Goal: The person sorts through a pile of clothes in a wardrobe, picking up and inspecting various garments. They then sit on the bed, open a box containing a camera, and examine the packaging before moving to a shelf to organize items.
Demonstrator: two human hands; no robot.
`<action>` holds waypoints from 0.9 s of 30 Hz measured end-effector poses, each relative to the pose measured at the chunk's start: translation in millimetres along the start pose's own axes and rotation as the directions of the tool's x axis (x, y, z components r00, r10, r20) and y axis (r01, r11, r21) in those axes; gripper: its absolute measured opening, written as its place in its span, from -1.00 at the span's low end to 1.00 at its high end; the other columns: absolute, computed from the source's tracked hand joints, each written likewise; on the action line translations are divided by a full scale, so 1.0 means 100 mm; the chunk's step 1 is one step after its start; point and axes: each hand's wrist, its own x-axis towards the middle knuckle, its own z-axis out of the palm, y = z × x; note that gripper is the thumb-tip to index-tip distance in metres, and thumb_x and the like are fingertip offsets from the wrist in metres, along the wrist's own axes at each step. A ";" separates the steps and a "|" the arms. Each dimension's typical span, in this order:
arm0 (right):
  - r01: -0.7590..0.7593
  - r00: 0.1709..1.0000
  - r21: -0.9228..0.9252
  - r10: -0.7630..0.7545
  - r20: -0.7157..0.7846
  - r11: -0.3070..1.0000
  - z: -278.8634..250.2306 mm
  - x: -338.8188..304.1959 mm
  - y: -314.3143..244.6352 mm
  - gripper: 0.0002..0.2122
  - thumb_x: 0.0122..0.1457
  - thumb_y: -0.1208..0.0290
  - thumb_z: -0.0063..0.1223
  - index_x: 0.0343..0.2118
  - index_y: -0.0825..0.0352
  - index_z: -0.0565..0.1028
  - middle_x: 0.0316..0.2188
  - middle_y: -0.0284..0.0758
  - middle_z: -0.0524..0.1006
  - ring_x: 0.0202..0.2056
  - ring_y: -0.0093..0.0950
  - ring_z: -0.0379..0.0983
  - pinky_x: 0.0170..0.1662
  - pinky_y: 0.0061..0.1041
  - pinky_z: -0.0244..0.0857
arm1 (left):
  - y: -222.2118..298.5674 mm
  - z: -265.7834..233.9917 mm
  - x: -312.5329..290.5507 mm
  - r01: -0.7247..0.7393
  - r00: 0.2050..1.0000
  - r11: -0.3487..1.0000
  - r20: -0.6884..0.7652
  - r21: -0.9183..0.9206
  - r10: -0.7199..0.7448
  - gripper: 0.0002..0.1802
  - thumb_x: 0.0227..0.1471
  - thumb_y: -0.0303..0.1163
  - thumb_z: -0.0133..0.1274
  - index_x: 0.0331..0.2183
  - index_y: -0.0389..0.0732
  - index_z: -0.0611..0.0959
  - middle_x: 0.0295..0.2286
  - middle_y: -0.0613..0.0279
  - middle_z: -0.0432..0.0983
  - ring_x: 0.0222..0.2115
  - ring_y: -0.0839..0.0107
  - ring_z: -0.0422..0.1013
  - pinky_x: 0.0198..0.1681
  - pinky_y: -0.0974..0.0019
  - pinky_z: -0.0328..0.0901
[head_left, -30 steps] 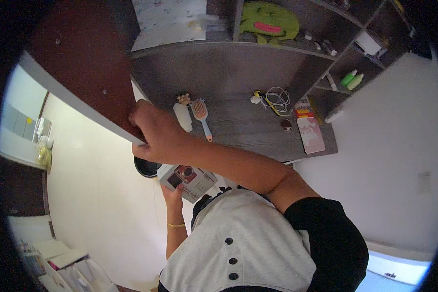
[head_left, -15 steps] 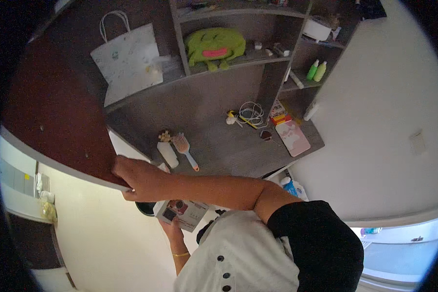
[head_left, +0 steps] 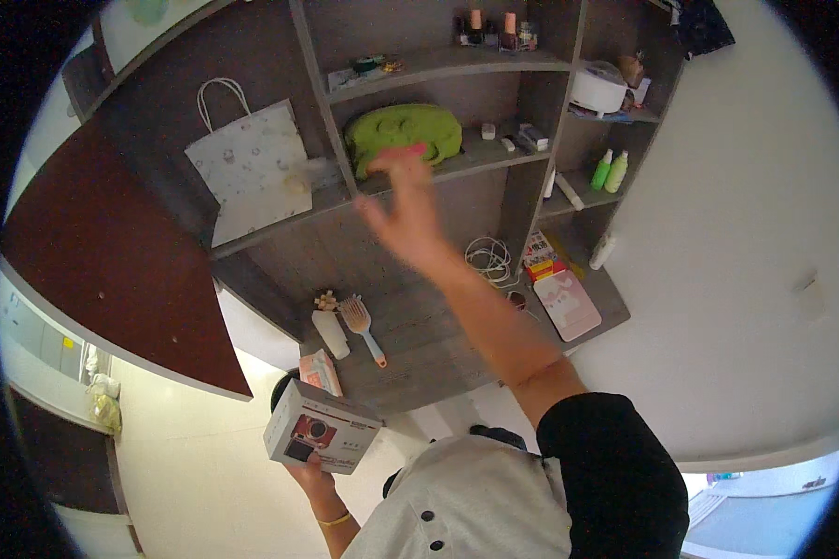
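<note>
My left hand point(head_left: 313, 478) grips a white box point(head_left: 350, 436) with a red camera pictured on its front, low at the left. My right hand point(head_left: 406, 219) is raised toward the shelves, blurred, its thumb apart from the fingers and nothing in it. Its fingertips overlap the lower edge of a green plush frog-like pouch point(head_left: 401, 130) on the middle shelf; whether they touch it I cannot tell. Left of that pouch, a white marbled paper bag point(head_left: 252, 172) with rope handles stands in its own compartment. A dark red cabinet door point(head_left: 121, 270) hangs swung out at the left.
On the desktop point(head_left: 419, 349) lie a hairbrush point(head_left: 361, 323), a white tube-like item point(head_left: 329, 334), a tissue pack point(head_left: 320, 373), a coiled white cable point(head_left: 489, 261) and a pink case point(head_left: 569, 306). Green bottles point(head_left: 610, 171) stand on the right shelf, beside the white wall point(head_left: 736, 279).
My right hand has let go of the door's edge and moved up and right to the plush pouch. The box in my left hand has come further into view.
</note>
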 end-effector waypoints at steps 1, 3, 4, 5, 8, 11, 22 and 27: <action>-0.102 0.994 -0.097 0.098 -0.050 0.990 -0.06 0.13 0.21 -0.49 -0.21 0.45 0.28 -0.13 0.29 0.34 -0.07 -0.10 0.31 -0.05 -0.14 0.24 0.03 -0.25 0.10 | 0.02 0.02 -0.01 0.008 1.000 1.000 -0.009 0.009 -0.008 -0.02 -0.25 0.16 0.22 0.01 -0.34 0.25 -0.10 0.09 0.32 -0.09 0.29 0.31 -0.06 0.23 0.27; -0.044 0.982 -0.335 -0.021 -0.187 0.941 -0.21 0.45 0.51 -0.42 -0.21 0.34 0.30 -0.06 0.29 0.31 -0.07 -0.11 0.33 -0.03 -0.15 0.24 0.05 -0.28 0.08 | 0.01 0.07 -0.04 0.026 1.000 1.000 -0.010 0.005 -0.026 -0.02 -0.26 0.16 0.23 0.00 -0.35 0.26 -0.10 0.09 0.33 -0.09 0.30 0.30 -0.06 0.23 0.27; -0.053 0.992 -0.421 -0.001 -0.126 0.905 -0.21 0.56 0.65 -0.38 -0.22 0.30 0.30 -0.03 0.28 0.30 -0.08 -0.13 0.34 -0.02 -0.16 0.24 0.06 -0.28 0.07 | 0.01 0.10 -0.05 0.043 0.999 0.999 0.000 0.015 -0.043 -0.03 -0.27 0.14 0.25 0.00 -0.33 0.27 -0.09 0.10 0.33 -0.08 0.28 0.31 -0.06 0.22 0.29; -0.051 0.998 -0.510 0.021 -0.064 0.859 -0.23 0.66 0.79 -0.35 -0.22 0.26 0.30 -0.01 0.27 0.28 -0.08 -0.14 0.35 -0.01 -0.16 0.24 0.06 -0.29 0.07 | 0.00 0.17 -0.07 0.060 0.998 0.998 0.011 0.018 -0.061 -0.04 -0.28 0.11 0.26 0.01 -0.32 0.27 -0.08 0.10 0.32 -0.08 0.26 0.31 -0.07 0.21 0.31; -0.027 0.982 -0.593 0.133 0.136 0.805 -0.23 0.78 1.04 -0.32 -0.23 0.14 0.30 0.01 0.25 0.30 -0.09 -0.21 0.38 0.02 -0.19 0.22 0.07 -0.29 0.08 | -0.10 0.19 -0.11 0.084 0.996 0.996 0.045 -0.036 -0.082 -0.04 -0.30 0.08 0.29 0.02 -0.28 0.27 -0.07 0.12 0.32 -0.08 0.24 0.33 -0.06 0.21 0.31; -0.008 0.942 -0.514 0.179 0.285 0.858 -0.23 0.71 1.11 -0.43 -0.23 0.20 0.30 -0.08 0.22 0.40 -0.12 -0.25 0.40 0.01 -0.22 0.23 0.04 -0.28 0.12 | -0.22 0.18 -0.18 0.114 0.993 0.993 -0.031 -0.009 -0.115 0.02 -0.36 0.09 0.33 0.04 -0.23 0.24 -0.07 0.15 0.31 -0.05 0.23 0.29 -0.03 0.20 0.27; 0.118 0.975 -0.246 -0.065 0.214 0.962 -0.27 0.22 1.14 -0.67 -0.29 0.59 0.22 -0.35 0.17 0.53 -0.26 -0.33 0.44 -0.08 -0.24 0.25 0.01 -0.25 0.12 | -0.22 0.29 -0.12 0.159 0.987 0.987 -0.020 0.017 -0.158 0.02 -0.36 0.03 0.34 0.06 -0.21 0.23 -0.07 0.21 0.31 -0.03 0.29 0.26 -0.02 0.21 0.24; 0.067 0.972 -0.192 -0.021 0.233 0.979 -0.29 0.28 1.17 -0.71 -0.20 0.54 0.20 -0.32 0.21 0.52 -0.23 -0.28 0.43 -0.06 -0.19 0.24 0.04 -0.23 0.11 | -0.16 0.44 -0.08 0.161 0.987 0.987 -0.018 0.022 -0.160 0.01 -0.35 0.02 0.34 0.02 -0.31 0.23 -0.08 0.14 0.29 -0.05 0.31 0.26 0.01 0.24 0.18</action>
